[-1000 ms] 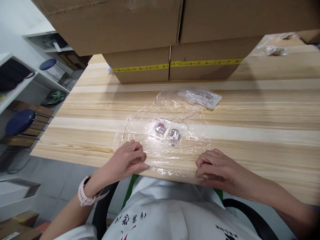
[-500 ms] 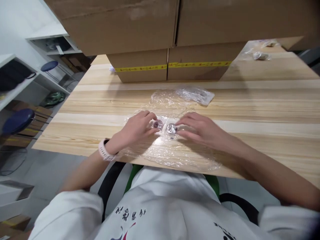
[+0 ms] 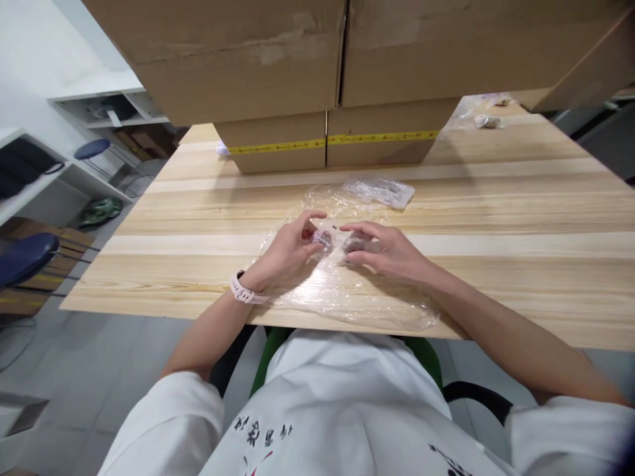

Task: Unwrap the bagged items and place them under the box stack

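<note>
Clear film [image 3: 347, 297] spread on table [image 3: 520, 264] at near edge. Left hand [image 3: 290, 248] pinches small packet [image 3: 323, 237] over film. Right hand [image 3: 381, 250] just beside, fingers on second packet [image 3: 353, 243], grip unclear. Beyond: bag [image 3: 381, 192], then boxes [image 3: 327, 142].

Stacked cardboard boxes [image 3: 278, 142] at 12 o'clock, small plastic bag [image 3: 381, 191] before them, blue stool [image 3: 24, 254] at 9.
</note>
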`<state>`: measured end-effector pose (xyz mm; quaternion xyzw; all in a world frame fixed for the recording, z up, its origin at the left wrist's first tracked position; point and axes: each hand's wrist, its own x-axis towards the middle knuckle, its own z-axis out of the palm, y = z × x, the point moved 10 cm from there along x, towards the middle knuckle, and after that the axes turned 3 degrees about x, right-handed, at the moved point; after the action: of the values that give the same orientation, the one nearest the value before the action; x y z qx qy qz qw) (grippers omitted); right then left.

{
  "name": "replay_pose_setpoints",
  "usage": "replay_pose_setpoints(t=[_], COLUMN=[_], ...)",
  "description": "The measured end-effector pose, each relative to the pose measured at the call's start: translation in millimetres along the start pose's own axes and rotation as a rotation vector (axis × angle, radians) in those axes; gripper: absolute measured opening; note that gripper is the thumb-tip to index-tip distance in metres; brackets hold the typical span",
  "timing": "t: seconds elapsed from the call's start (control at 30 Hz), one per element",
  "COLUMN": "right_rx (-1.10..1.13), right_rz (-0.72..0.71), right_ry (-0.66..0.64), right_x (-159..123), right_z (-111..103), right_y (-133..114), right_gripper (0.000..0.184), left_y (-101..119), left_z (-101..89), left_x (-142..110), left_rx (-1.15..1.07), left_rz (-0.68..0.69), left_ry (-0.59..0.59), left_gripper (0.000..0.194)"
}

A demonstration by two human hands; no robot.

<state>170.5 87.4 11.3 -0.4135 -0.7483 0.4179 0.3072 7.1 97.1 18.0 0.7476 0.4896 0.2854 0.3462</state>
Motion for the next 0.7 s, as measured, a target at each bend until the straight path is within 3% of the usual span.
replay_pose_setpoints(t=[0.1,0.2,0.33,0.47,0.57,0.7], right_rx=[0.082,0.150,0.192,0.253,0.356,0.522], right_rz=[0.043,-0.010,-0.121,-0.154,-0.100,-0.002], right_ry=[0.063,0.083,0.011,-0.014,0.021,0.081], right_x=[0.2,3.4,10.9,12.6,11.6,14.2], right_z=[-14.8,-18.8,-1.3,14.0,11.7,-4.6], right_y=[5.1,0.3,-13.9,-20.8,-13.0,9.8], right_gripper=[0.027,0.019,0.018,0.016,0.020,0.030], left_y=[-8.3,-10.7,-6.4,-8.1,-5.5,3.9], left_z=[-11.6,-8.4,6.3,8.3,4.5,-0.2], left_x=[2.4,2.7,3.2,5.2,4.5,0.5], left_rx=[-0.055,-0.201,-0.446,-0.514,-0.408,0.039], left_rz=[0.004,-0.005,0.020,0.037,0.075,0.195], left_ry=[0.103,0.099,0.044,0.044,0.014,0.011], left_gripper=[0.061,0.062,0.060,0.056,0.061,0.072])
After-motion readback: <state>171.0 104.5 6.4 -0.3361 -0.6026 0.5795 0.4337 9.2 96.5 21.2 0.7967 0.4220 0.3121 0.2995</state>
